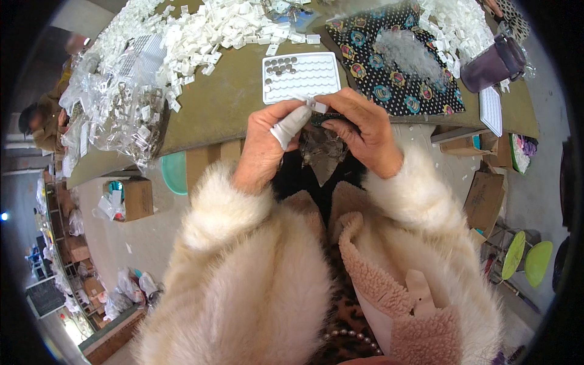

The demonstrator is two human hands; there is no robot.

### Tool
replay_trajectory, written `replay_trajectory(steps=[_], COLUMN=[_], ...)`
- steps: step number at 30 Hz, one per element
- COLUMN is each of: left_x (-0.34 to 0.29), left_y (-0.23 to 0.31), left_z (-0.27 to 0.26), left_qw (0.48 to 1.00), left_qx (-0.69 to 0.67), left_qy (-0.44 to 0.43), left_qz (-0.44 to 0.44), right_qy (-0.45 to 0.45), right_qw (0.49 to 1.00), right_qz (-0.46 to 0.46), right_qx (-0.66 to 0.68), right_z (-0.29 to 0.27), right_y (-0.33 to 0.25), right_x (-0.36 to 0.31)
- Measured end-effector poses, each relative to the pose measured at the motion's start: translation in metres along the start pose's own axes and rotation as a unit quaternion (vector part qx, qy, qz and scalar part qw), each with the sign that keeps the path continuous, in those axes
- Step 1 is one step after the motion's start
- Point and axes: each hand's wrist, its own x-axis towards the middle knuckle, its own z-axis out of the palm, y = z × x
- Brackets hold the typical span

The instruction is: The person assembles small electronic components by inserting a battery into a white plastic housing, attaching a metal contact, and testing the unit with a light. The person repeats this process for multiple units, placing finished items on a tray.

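A small white plastic piece (pixel 317 105) is pinched between both hands, just in front of the table's near edge. My left hand (pixel 257 141) grips its left side and wears a whitish cover (pixel 290 128) on the thumb. With thumb and fingers bent, my right hand (pixel 370 135) closes on its right side. Just beyond my fingers lies a white tray (pixel 331 61) with rows of scalloped recesses. Several round grey discs (pixel 280 64) sit in its upper left part. Below my hands hangs a dark, shiny plastic sheet or bag (pixel 321 159); its upper part is hidden.
White plastic pieces (pixel 222 25) are heaped across the far table (pixel 213 91). Clear bags (pixel 131 115) of parts lie left. A patterned cloth (pixel 389 76) bears clear bits, near a purple tumbler (pixel 494 62). Cardboard boxes (pixel 139 199) and green stools (pixel 535 263) stand below. Another person (pixel 48 121) is at far left.
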Motion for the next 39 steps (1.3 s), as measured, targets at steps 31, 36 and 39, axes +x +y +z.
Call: replay_trajectory(steps=[31,36,39], left_x=[0.000,-0.001,-0.005], left_y=[0.007,0.001,0.000], left_z=[-0.007,-0.004,-0.005], left_qw=[0.985,0.987,0.983], left_qx=[0.148,0.142,0.180], left_qy=[-0.084,-0.049,-0.027], left_qz=[0.001,0.053,0.037], right_qy=[-0.064,-0.030,-0.017], right_qw=[0.978,0.988,0.992], right_qz=[0.165,0.120,0.095], right_qx=[0.109,0.091,0.087], right_z=[-0.012,-0.001,0.004], right_y=[-0.007,-0.006,-0.003], right_x=[-0.003,-0.007,-0.011])
